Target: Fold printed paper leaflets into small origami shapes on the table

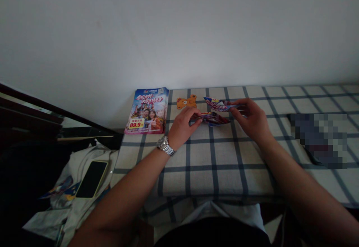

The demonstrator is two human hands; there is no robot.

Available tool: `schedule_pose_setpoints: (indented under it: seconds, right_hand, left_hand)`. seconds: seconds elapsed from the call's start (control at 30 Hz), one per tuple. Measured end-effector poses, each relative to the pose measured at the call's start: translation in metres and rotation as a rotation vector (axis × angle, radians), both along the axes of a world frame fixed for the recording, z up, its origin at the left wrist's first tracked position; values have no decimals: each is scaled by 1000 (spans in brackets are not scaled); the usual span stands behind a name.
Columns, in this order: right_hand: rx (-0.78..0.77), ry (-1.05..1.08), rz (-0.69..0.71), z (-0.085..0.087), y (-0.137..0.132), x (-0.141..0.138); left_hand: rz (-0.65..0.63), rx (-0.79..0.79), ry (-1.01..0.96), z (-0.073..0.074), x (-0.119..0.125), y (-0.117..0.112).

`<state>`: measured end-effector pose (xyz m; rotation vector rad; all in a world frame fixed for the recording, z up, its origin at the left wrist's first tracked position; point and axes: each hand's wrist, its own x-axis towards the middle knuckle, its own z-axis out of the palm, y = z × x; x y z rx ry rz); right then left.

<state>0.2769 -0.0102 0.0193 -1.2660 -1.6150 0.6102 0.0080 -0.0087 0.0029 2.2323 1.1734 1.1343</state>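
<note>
My left hand (183, 124), with a metal watch (166, 145) at the wrist, pinches the left end of a folded colour-printed paper (215, 119). Thumb and fingers of my right hand (251, 119) close on the right end of another folded printed paper (218, 104), just behind the first. Both papers are held above the checked cloth, seen partly edge-on, so their full shape is hard to make out. An orange bear-shaped piece (187, 102) lies flat behind my left hand.
A stack of printed flyers (148, 110) sits at the table's left end by the wall. Checked cloth (193, 176) covers the table. A dark, partly blurred flat object (316, 138) lies at right. Below the left edge, a phone (92, 179) rests on a pale bag (73, 157).
</note>
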Motion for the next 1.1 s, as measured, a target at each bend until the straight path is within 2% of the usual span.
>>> schedule_pose_setpoints:
  seconds: [0.4,0.7,1.1]
  right_hand:
    - [24,-13,89,3,-5,-3]
    - [23,-58,115,2,-5,-3]
    - [-8,-104,120,0,-3,-4]
  left_hand:
    - [-20,3,-46,0,-2,-2]
    - [0,-106,-205,-7,-1,-1]
    - [14,-90,-163,-3,-1,-1]
